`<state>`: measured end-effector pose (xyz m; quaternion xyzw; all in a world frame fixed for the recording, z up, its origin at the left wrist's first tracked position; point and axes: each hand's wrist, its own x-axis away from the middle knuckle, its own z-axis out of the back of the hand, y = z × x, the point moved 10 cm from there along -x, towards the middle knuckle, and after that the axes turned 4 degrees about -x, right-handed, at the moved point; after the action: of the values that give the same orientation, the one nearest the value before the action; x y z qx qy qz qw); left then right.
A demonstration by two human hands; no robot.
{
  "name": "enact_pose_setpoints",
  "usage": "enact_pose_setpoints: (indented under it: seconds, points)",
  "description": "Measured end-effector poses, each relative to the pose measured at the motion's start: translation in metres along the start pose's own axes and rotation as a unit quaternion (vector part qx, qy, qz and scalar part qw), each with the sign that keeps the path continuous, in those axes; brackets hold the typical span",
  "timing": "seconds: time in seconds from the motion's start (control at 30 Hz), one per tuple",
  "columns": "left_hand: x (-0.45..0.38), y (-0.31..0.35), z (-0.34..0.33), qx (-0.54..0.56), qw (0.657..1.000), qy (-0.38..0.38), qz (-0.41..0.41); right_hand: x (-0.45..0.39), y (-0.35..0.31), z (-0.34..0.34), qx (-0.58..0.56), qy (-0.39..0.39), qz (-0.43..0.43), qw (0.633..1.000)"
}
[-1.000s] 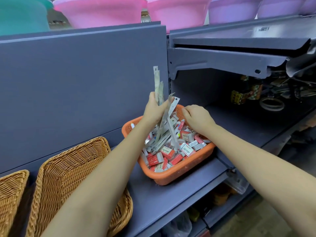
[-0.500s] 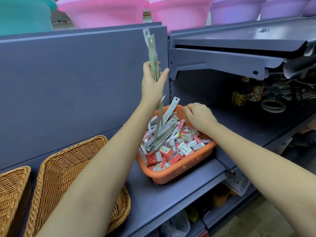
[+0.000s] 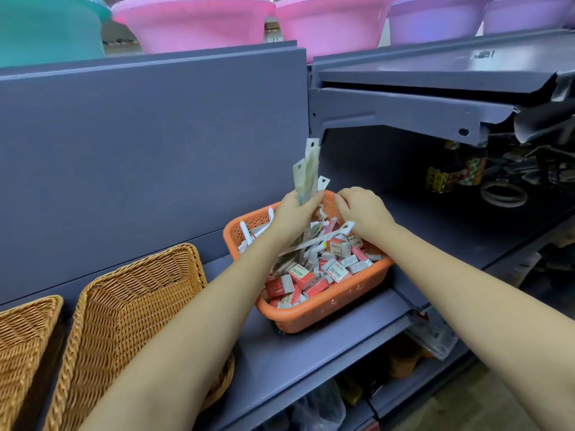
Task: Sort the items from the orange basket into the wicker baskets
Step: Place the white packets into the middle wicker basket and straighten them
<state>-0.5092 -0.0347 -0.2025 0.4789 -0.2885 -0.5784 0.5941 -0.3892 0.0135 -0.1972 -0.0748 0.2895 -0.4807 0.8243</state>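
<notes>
Sorting at an early stage, as we judge it: the orange basket (image 3: 323,309) sits on the grey shelf (image 3: 311,362) heaped with goods, while the two wicker baskets (image 3: 124,293) to its left show only bare weave in the parts we can see. We read nothing as delivered yet, and nearly the whole load as left to move.

Left hand (image 3: 295,213): fingers curled round a bundle of long flat packets (image 3: 306,169), which stands upright above the orange basket's far rim. We count three hang-tab tops in the bundle; the true number may be higher, since the packets overlap.

Right hand (image 3: 362,211): knuckles up, fingers bent down into the far corner of the basket. We cannot tell whether it grips anything, as the fingertips are hidden.

Contents of the orange basket: small red-and-white boxes (image 3: 337,270), too many and too overlapped for an exact count, certainly more than ten; several white pens (image 3: 244,233) at the left edge; more long packets lying slantwise across the heap.

Above the shelving we count five plastic basins (image 3: 199,23): one teal, two pink, two purple.
</notes>
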Motion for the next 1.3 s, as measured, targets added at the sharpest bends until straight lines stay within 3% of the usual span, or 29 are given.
enact_pose_setpoints:
  seconds: [0.27, 0.43, 0.7, 0.9, 1.3]
  points:
    - [-0.022, 0.03, 0.056, 0.123, 0.983, 0.133, -0.006, -0.017, -0.021, 0.009, -0.022, -0.008, 0.029, 0.999]
    - [-0.019, 0.024, 0.085, 0.069, 0.986, 0.152, 0.006, -0.024, -0.055, -0.005, -0.038, -0.04, 0.066, 0.996]
    - [0.018, 0.007, 0.141, 0.072, 0.983, 0.168, 0.021, -0.022, -0.132, -0.03, -0.049, -0.079, 0.143, 0.985]
    - [0.068, -0.006, 0.205, 0.027, 0.984, 0.173, 0.029, -0.014, -0.214, -0.043, 0.005, -0.098, 0.209, 0.973]
    - [0.191, -0.066, 0.35, -0.02, 0.97, 0.234, 0.063, 0.054, -0.368, -0.12, -0.015, -0.149, 0.218, 0.964]
